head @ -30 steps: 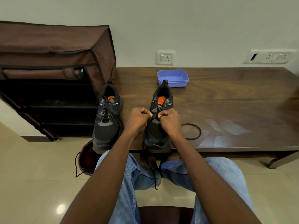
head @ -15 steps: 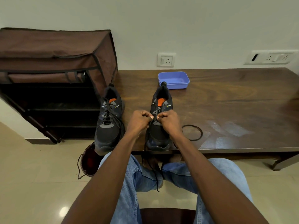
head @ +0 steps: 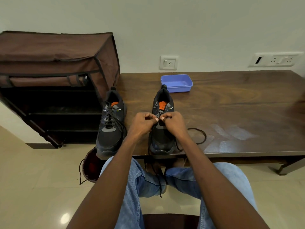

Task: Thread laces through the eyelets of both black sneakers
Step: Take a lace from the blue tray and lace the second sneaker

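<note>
Two black sneakers standing lengthwise on the table, toes at its near edge, heels toward the wall: laced sneaker beside unlaced sneaker. Over the unlaced sneaker's eyelets, left hand and right hand curled tight, each grip pinching the lace, ends dangling below the table edge.

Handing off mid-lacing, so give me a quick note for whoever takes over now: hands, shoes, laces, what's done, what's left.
Left hand and right hand: both pinch the lace over the right sneaker, low on its eyelets.
Left sneaker: laced up to the top, ends loose, at the table front edge.
Right sneaker: only the lower eyelets seem threaded; lace ends hang off the table edge, and a loop lies to its right.
Left to do: upper eyelets of the right sneaker.
Blue tray sits behind.
</note>
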{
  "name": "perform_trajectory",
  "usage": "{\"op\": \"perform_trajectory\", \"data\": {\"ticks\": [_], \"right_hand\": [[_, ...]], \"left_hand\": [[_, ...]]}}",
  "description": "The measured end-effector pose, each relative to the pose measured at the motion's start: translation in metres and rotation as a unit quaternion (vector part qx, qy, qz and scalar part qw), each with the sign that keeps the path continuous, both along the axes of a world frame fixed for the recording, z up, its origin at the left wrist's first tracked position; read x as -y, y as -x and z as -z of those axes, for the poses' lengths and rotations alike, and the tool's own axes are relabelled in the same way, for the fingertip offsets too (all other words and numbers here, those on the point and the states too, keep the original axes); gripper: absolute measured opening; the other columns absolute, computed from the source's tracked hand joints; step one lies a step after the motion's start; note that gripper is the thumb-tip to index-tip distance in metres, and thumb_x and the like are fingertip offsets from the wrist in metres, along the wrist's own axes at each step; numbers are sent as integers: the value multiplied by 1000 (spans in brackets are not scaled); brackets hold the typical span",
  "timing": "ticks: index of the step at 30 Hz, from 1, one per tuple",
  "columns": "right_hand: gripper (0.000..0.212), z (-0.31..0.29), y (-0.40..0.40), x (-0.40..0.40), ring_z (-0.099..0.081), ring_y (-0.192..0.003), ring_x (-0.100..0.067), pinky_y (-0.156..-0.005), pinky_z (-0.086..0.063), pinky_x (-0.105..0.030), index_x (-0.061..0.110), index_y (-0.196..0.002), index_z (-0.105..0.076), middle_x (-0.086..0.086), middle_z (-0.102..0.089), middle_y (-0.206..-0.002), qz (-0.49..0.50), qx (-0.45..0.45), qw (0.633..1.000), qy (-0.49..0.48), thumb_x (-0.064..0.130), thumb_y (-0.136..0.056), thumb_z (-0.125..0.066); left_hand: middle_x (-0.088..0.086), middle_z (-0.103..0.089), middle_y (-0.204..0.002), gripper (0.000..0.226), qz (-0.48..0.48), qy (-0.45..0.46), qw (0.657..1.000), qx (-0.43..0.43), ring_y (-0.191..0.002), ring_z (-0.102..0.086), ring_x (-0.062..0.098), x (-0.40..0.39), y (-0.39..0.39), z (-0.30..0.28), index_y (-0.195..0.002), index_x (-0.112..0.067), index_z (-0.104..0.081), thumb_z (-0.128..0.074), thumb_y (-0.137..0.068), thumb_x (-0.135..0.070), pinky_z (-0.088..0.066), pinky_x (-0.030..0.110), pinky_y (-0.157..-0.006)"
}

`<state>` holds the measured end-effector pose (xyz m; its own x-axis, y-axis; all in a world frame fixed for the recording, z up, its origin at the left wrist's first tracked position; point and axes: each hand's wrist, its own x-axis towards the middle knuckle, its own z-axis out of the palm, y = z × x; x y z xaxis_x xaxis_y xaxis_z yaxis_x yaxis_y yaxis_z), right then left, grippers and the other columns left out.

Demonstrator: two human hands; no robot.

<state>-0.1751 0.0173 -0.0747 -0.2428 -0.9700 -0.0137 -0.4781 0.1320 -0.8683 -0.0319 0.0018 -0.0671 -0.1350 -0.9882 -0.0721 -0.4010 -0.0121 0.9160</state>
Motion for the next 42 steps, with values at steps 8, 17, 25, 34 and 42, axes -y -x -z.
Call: {"op": "perform_trajectory", "data": {"ticks": [8, 17, 25, 34, 42], "right_hand": [[27, -16, 23, 19, -49, -125, -24, -107, -44, -43, 24, -123, -70, -2, -45, -140, -76, -149, 985, -32, 20, -98, -60], [20, -27, 35, 25, -52, -109, -15, -90, -44, -30, 24, -112, -75, 5, -51, -120, -110, -156, 981, -24, 24, -95, -66], [16, -24, 39, 21, -56, -106, -15, -92, -48, -30, 19, -106, -76, 1, -55, -117, -105, -60, 993, -4, 15, -92, -69], [17, -28, 42, 16, -57, -109, -16, -95, -48, -32, 28, -91, -72, 3, -55, -116, -105, -5, 994, -16, 12, -93, -67], [17, -20, 42, 20, -61, -105, -18, -98, -52, -41, 30, -90, -74, 1, -60, -112, -98, -29, 995, -5, 14, -91, -69]], "left_hand": [[2, -68, -96, 14, -109, -6, 993, -41, -85, -66, 13, 7, 1, -1, -92, -25, -58, -55, -99, -13, -59, 35, -77], [3, -56, -122, 30, -364, 190, 911, -36, -107, -55, 11, 1, -30, -23, -126, -10, -55, -55, -96, -5, -46, 24, -97], [-5, -65, -77, 12, 47, 68, 986, 146, -71, -56, 9, -3, 2, -7, -84, -24, -65, -66, -94, -16, -42, 19, -64], [6, -59, -105, 18, -445, 247, 853, -117, -93, -53, 12, 1, -33, -31, -109, -3, -64, -51, -97, -6, -44, 12, -78], [-5, -68, -100, 15, 52, 160, 965, 200, -98, -60, 13, 1, -1, -9, -106, -17, -73, -66, -93, -17, -50, 33, -89]]}}
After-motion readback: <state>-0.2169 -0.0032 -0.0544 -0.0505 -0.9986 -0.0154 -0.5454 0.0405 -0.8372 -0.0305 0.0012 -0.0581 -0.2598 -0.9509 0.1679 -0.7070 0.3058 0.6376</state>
